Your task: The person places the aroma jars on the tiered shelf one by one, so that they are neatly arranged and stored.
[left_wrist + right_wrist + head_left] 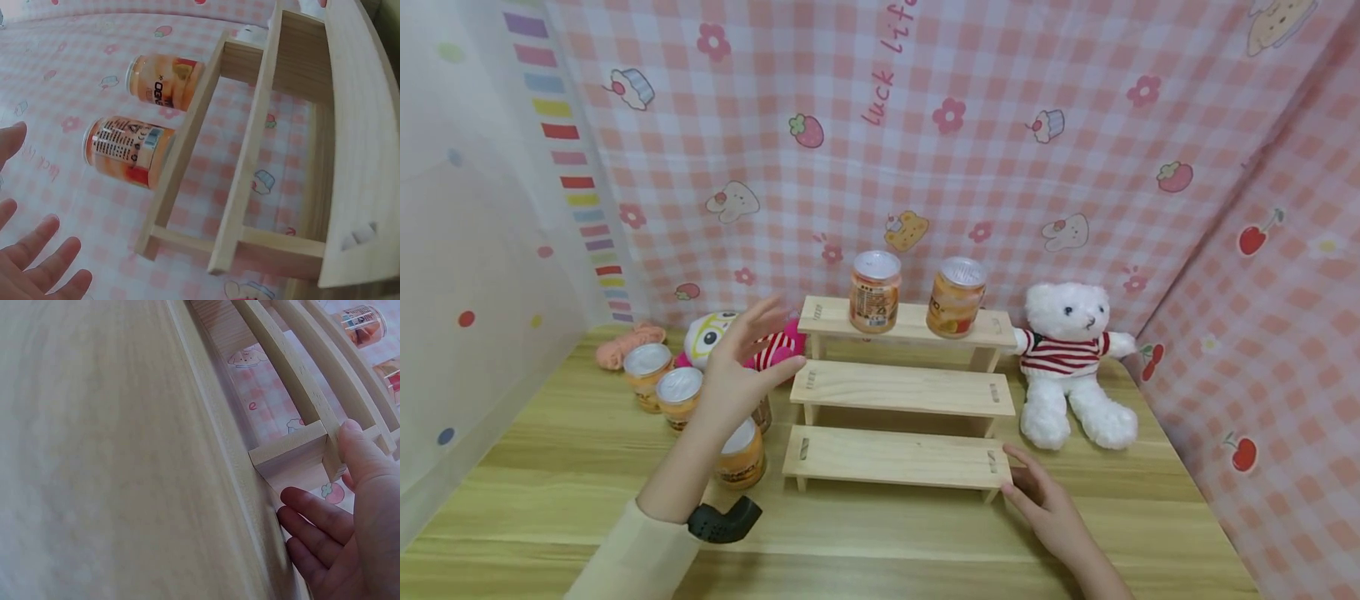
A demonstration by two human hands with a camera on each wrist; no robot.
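Observation:
A three-step wooden shelf (pixel 902 387) stands on the table. Two orange cans with silvery lids are on its top step: a left can (pixel 874 292) showing its barcode side and a right can (pixel 957 297). My left hand (pixel 741 358) is raised left of the shelf, fingers spread and holding nothing; the left wrist view shows those fingers (pixel 44 250) apart from the cans. At the right end of the lowest step, my right hand (pixel 1045 504) grips the board between thumb and index finger. Its other fingers (pixel 315 519) extend beside the shelf leg.
Several more cans stand at left, including a far can (pixel 647 375) and a near can (pixel 741 458), partly behind my left arm. A plush toy (pixel 707 333) lies behind them, near pink yarn (pixel 631 343). A white teddy bear (pixel 1067 358) sits right of the shelf.

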